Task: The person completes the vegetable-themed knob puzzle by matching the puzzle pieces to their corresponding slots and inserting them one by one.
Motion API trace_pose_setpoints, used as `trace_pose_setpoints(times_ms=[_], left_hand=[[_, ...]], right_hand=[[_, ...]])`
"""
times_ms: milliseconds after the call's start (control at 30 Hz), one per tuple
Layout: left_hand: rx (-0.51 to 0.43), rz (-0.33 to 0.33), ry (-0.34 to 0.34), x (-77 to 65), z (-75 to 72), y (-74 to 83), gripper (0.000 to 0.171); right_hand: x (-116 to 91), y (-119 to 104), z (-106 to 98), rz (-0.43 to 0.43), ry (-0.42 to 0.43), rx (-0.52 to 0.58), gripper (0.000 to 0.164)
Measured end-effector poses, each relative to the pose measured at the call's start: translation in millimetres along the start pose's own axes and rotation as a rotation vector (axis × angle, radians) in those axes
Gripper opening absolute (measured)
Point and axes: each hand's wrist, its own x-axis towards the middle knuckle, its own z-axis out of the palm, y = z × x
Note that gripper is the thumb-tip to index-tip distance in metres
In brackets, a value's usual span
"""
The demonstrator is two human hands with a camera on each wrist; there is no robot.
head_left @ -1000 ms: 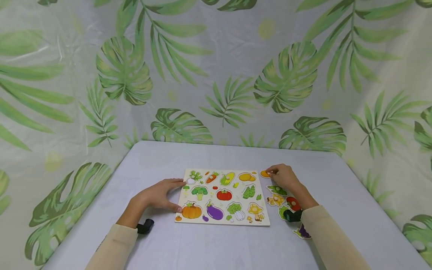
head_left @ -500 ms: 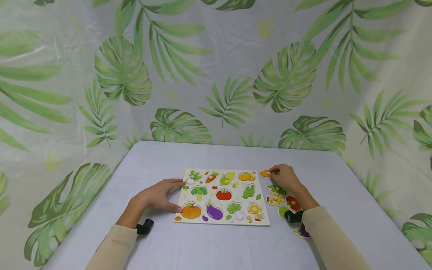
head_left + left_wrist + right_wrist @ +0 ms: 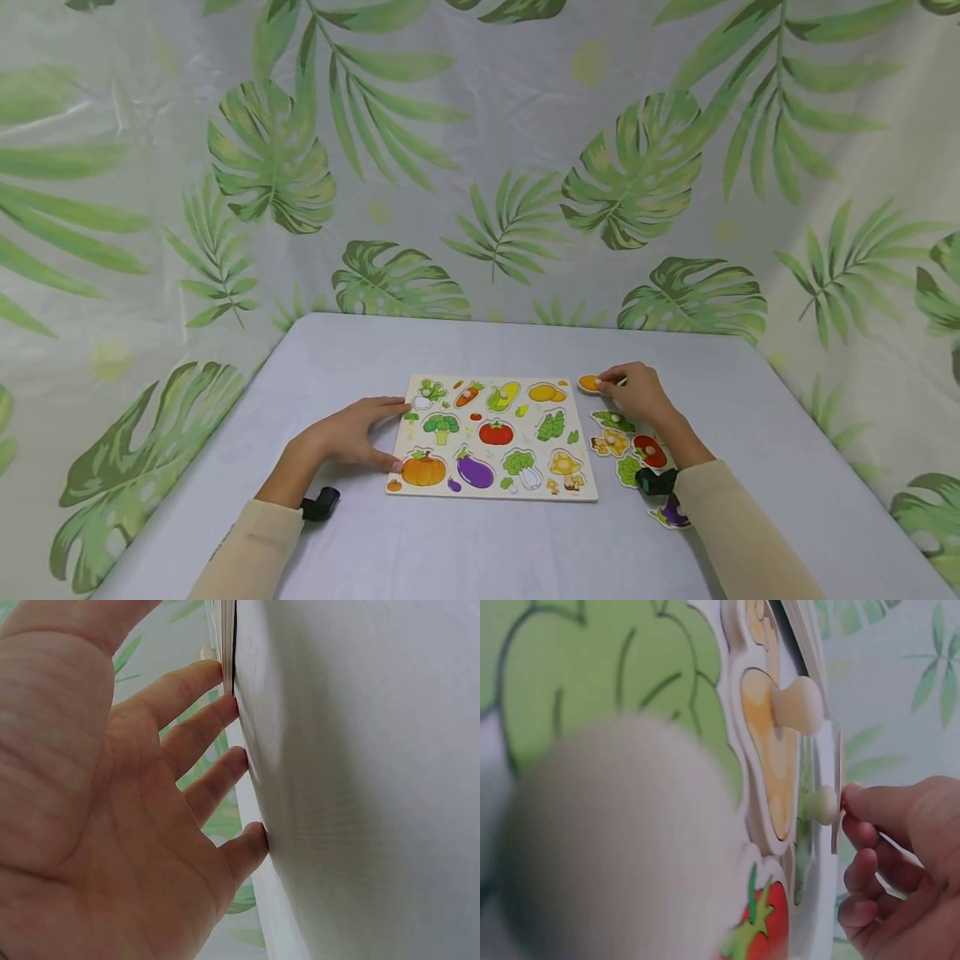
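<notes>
Right grip [image 3: 922,877] holds thin piece [image 3: 836,834], edge-on; blurred knob [image 3: 622,847] foremost.

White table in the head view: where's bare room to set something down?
Bare patches: the strip between the puzzle board and the far edge of the table, and the near side of the board, between the left sleeve and the right sleeve. Crowded: right of the board, where puzzle pieces cluster by the right hand.
</notes>
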Motion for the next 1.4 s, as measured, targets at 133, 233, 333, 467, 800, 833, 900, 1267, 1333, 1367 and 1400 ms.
trace_pose_setpoints(times_ms=[133,233,333,467,800,833,900,1267,1333,1367,1400], left_hand=[[0.002,0.001,0.001,0.1,-0.1,-0.6,0.099],[0.002,0.0,0.0,0.1,-0.1,-0.8,0.099],[-0.002,0.001,-0.001,0.1,-0.2,-0.5,0.099],[-0.006,-0.002,-0.001,-0.2,0.6,-0.1,0.099],[0.003,0.015,0.006,0.6,0.2,-1.8,0.1],[0.003,0.015,0.005,0.8,0.0,-2.0,0.1],[0.001,0.012,0.002,0.9,-0.3,-2.1,0.1],[-0.004,-0.001,-0.014,1.9,-1.2,-1.8,0.1],[-0.01,-0.003,-0.015,1.6,-0.6,-2.0,0.101],[-0.013,-0.005,-0.015,1.3,-0.4,-2.0,0.101],[-0.015,-0.005,-0.015,1.0,-0.3,-1.9,0.101]], right_hand=[[-1.4,-0.1,-2.3,0.009,0.013,-0.004,0.031],[-1.7,-1.7,-3.2,0.007,0.027,-0.002,0.031],[-2.5,-4.7,-3.4,-0.011,0.038,0.001,0.031],[-4.9,-11.1,-3.1,-0.035,0.045,0.0,0.03],[-7.9,-29.4,-1.6,-0.1,0.057,-0.004,0.028],[-8.3,-30.9,-1.3,-0.106,0.058,-0.002,0.028],[-8.4,-33.3,-0.5,-0.116,0.058,0.003,0.027],[-1.7,-50.4,14.2,-0.166,0.051,0.006,0.025],[-0.6,-53.7,17.5,-0.185,0.04,0.006,0.024],[-0.4,-55.6,19.0,-0.189,0.035,0.004,0.024],[0.1,-57.0,20.9,-0.193,0.03,-0.001,0.024]])
